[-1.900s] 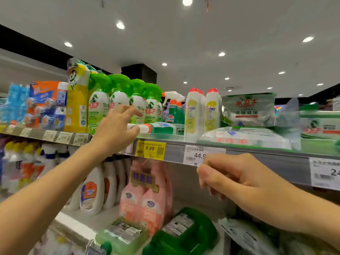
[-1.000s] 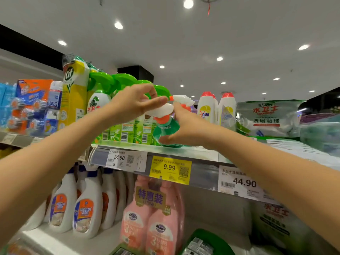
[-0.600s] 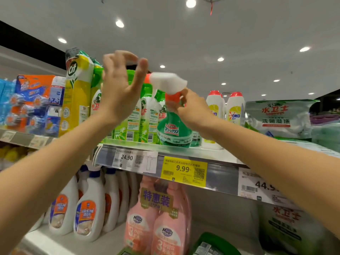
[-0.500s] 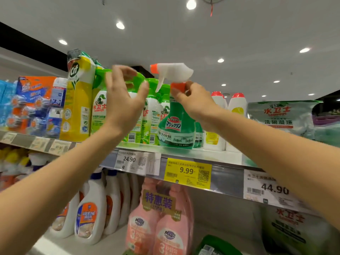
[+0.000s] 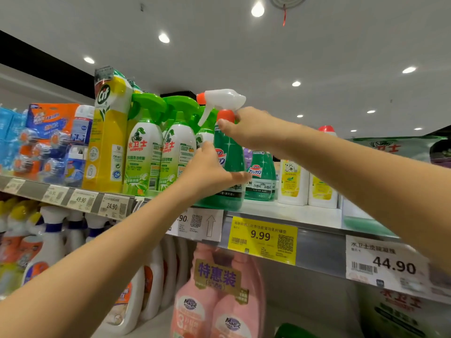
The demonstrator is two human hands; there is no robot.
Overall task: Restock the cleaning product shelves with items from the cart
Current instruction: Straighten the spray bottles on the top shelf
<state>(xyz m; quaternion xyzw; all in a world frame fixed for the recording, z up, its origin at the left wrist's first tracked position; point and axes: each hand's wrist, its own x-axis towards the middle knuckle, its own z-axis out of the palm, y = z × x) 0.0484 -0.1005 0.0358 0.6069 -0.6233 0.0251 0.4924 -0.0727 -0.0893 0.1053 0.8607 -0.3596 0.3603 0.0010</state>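
Note:
A dark green spray bottle (image 5: 230,152) with a white trigger head and orange collar stands upright at the front of the top shelf (image 5: 292,215). My right hand (image 5: 249,128) pinches its orange neck from the right. My left hand (image 5: 210,169) wraps around the lower body from the left and hides most of the label. A second bottle of the same kind (image 5: 260,176) stands just behind it to the right.
Left of the bottle stand light green spray bottles (image 5: 144,147) and a yellow Cif bottle (image 5: 107,137). White bottles with red caps (image 5: 319,186) and green bags (image 5: 395,147) are to the right. The lower shelf holds pink bottles (image 5: 214,296) and white spray bottles (image 5: 48,242).
The green bottle was lying on the shelf; it now stands upright. My left hand came down from the trigger head to its body, while my right hand stays at the neck.

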